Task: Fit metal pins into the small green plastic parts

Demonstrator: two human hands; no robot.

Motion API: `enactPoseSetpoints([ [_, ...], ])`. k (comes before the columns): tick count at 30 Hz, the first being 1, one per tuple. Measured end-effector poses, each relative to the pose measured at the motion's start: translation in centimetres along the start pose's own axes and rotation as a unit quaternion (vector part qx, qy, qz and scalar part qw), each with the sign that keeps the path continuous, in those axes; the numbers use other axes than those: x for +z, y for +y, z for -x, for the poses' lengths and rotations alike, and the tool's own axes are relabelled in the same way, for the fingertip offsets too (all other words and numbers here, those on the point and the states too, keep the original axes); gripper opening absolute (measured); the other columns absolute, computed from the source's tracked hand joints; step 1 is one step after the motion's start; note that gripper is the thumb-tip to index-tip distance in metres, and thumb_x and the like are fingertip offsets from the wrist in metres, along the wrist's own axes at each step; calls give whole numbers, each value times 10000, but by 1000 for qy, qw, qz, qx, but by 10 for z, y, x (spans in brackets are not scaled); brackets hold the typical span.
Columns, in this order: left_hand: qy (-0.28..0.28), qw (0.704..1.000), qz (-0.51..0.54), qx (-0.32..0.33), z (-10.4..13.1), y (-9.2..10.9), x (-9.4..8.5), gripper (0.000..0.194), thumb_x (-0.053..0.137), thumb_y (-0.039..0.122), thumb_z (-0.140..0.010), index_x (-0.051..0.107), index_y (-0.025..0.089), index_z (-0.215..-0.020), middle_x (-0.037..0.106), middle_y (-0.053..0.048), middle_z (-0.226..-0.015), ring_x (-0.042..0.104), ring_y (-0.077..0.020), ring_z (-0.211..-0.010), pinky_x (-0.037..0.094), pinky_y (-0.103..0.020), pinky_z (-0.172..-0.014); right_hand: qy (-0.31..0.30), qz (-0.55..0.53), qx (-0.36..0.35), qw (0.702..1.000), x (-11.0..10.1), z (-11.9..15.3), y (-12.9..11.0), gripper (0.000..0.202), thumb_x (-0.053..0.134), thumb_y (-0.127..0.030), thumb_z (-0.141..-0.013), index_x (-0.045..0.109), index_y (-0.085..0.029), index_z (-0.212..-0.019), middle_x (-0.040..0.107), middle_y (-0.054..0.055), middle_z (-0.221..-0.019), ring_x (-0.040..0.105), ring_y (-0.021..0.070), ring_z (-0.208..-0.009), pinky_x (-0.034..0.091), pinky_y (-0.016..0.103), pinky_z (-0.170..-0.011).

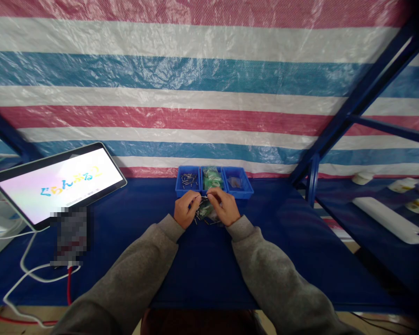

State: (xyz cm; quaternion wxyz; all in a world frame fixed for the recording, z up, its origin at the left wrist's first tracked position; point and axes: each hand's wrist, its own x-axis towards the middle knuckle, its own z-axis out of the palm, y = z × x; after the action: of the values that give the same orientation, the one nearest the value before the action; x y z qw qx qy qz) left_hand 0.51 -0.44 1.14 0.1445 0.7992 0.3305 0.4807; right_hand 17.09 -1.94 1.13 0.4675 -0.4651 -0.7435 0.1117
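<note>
- Left hand and right hand sit close together over the blue table top, fingertips nearly meeting.
- Both hands are curled, pinching a small clear plastic bag with green contents between them; the exact grip is too small to make out.
- Small dark metal pins lie scattered on the table under and just beside the hands.
- Row of three small blue plastic bins just behind the hands, against the striped tarp wall.
- Left bin: more dark pins. Middle bin: green bagged parts. Right bin: something dark, can't tell what.
- Grey sweatshirt sleeves on both arms.
- Tilted white-framed tablet with lit screen on the left, well apart from the hands; white and red cables trail beneath it.
- Blue metal shelf frame on the right, with white objects on its lower shelf.
</note>
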Motion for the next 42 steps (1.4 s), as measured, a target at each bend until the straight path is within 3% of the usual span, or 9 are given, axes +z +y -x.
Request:
enactPoseSetpoints([
  [7, 16, 1000, -17, 2, -1, -4, 1, 256, 417, 304, -890, 601, 154, -795, 592, -20, -682, 531, -106, -614, 436, -233, -630, -4, 3, -9, 1000, 0, 1, 1, 235, 402, -338, -898, 565, -189, -819, 597, 26, -716, 546, 139, -649, 402, 239, -643],
  [13, 47, 999, -3, 13, -2, -1, 0, 195, 462, 263, -873, 627, 160, -881, 652, -57, -873, 600, -132, -774, 479, -236, -684, -50, 31, -18, 998, 2, 0, 4, 361, 333, -346, -929, 566, -189, -701, 573, 19, -616, 540, 130, -607, 381, 228, -619],
  [19, 23, 999, 15, -38, 0, -1, 1, 238, 431, 263, -893, 593, 184, -1048, 686, -16, -815, 638, -90, -649, 495, -196, -653, -19, 61, -3, 998, 4, -1, 8, 401, 334, -368, -929, 534, -185, -634, 556, 18, -580, 522, 119, -560, 360, 221, -593],
  [26, 10, 996, 45, -77, 2, -4, 6, 153, 460, 295, -880, 533, 162, -866, 678, 1, -693, 627, -88, -564, 474, -183, -565, -2, 70, -4, 998, 2, -1, 6, 393, 351, -357, -925, 538, -181, -628, 566, 20, -584, 534, 117, -569, 354, 218, -596],
  [30, 15, 998, 9, -54, 1, -5, 7, 166, 456, 295, -880, 549, 161, -850, 645, 15, -662, 578, -70, -506, 460, -178, -562, 0, 72, -6, 997, 2, -1, 6, 381, 353, -344, -925, 541, -179, -637, 565, 20, -583, 533, 117, -571, 360, 217, -607],
  [36, 42, 998, -38, 3, -2, -8, 5, 172, 485, 273, -865, 615, 169, -907, 671, -30, -844, 624, -112, -721, 484, -216, -713, 9, 76, -4, 997, 3, -1, 6, 377, 355, -340, -925, 539, -176, -640, 571, 19, -595, 532, 112, -569, 362, 213, -612],
  [42, 60, 997, -33, 29, -3, -7, 2, 144, 535, 246, -836, 648, 175, -781, 665, -19, -738, 615, -122, -700, 485, -238, -702, 20, 80, 8, 997, 2, -1, 7, 365, 369, -332, -920, 544, -176, -640, 565, 19, -583, 528, 115, -564, 362, 218, -608],
])
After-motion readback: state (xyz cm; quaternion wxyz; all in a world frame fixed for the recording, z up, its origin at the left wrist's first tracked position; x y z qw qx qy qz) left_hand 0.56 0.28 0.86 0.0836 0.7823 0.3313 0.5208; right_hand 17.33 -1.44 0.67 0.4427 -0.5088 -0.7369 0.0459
